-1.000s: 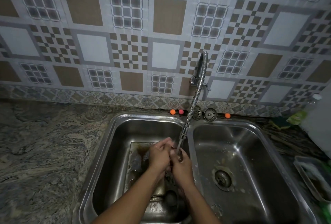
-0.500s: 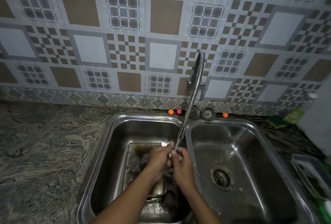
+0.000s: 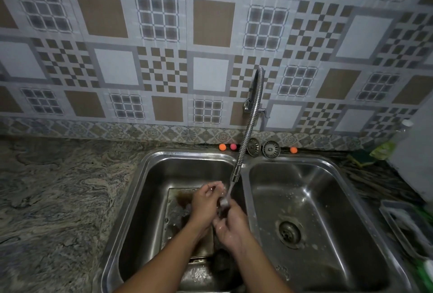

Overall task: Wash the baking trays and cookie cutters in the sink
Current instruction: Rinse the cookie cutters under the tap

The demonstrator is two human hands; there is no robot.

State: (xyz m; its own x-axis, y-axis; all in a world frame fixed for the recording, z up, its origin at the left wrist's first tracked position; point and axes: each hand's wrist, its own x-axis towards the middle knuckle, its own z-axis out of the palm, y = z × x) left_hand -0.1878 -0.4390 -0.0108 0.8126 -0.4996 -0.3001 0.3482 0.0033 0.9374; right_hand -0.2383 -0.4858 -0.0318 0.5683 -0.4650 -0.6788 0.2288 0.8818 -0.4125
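A dirty baking tray (image 3: pixel 178 210) lies flat in the left basin of the steel sink (image 3: pixel 150 163), with brown water on it. Water runs from the flexible tap hose (image 3: pixel 246 142) onto my hands above the tray. My left hand (image 3: pixel 206 203) and my right hand (image 3: pixel 232 229) are pressed together under the stream, fingers curled round a small shiny metal cookie cutter (image 3: pixel 223 204). Most of the cutter is hidden between my fingers, so its shape does not show.
The right basin holds only its drain (image 3: pixel 289 233). Two loose strainers (image 3: pixel 271 149) and small coloured balls (image 3: pixel 222 147) sit on the back ledge. A green sponge (image 3: pixel 360 159), a bottle (image 3: pixel 384 149) and a grey tub (image 3: pixel 407 227) stand at the right. Granite counter (image 3: pixel 58 199) spans the left.
My hands stay together under the stream, shifting slightly against each other as they rub the cutter. The view has tilted a little.
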